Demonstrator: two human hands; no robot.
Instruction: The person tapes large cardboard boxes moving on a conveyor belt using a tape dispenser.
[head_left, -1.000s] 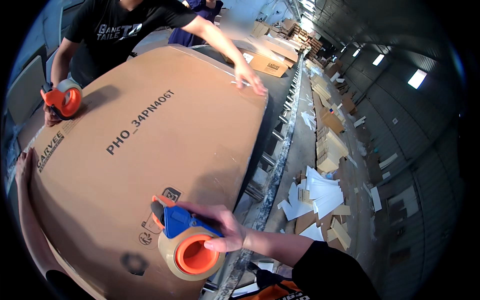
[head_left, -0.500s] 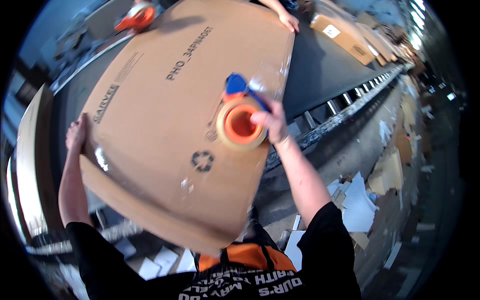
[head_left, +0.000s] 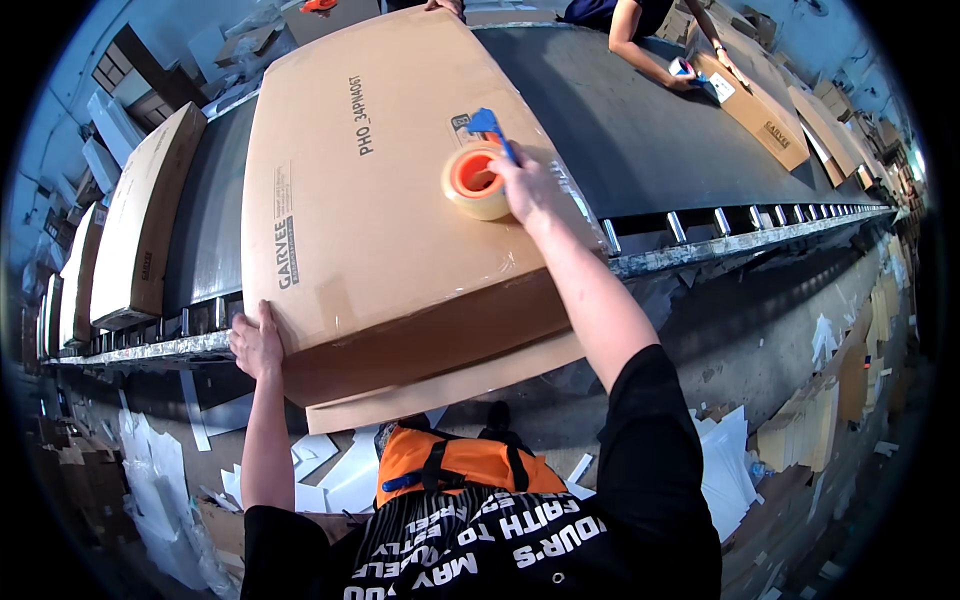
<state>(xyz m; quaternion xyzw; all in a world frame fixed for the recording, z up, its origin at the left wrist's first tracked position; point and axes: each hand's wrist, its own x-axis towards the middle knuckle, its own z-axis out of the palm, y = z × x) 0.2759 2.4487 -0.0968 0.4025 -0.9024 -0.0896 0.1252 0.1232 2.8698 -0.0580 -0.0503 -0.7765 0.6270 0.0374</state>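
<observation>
Brown, black-printed, the box (head_left: 385, 220) jutted a flap (head_left: 450, 389); your right hand (head_left: 527, 190) gripped a tape dispenser (head_left: 470, 203); your left hand (head_left: 257, 345), thumb spread, touched the box.

Fairly bright across the top of the large carton (head_left: 390, 240), but deeply shaded on its near side; apparently lit from above and beyond. Glints in small white streaks off the clear tape strip (head_left: 570, 192) along the carton's right edge and off the metal rollers (head_left: 677, 227). Dim on the floor (head_left: 735, 310), with a broad dark shadow beneath the conveyor (head_left: 620, 130). Tinted cool blue toward the upper corners. Reasonably sharp around the tape dispenser (head_left: 478, 180), softer toward the rim, bent by the fisheye and darkened to black at both sides.
</observation>
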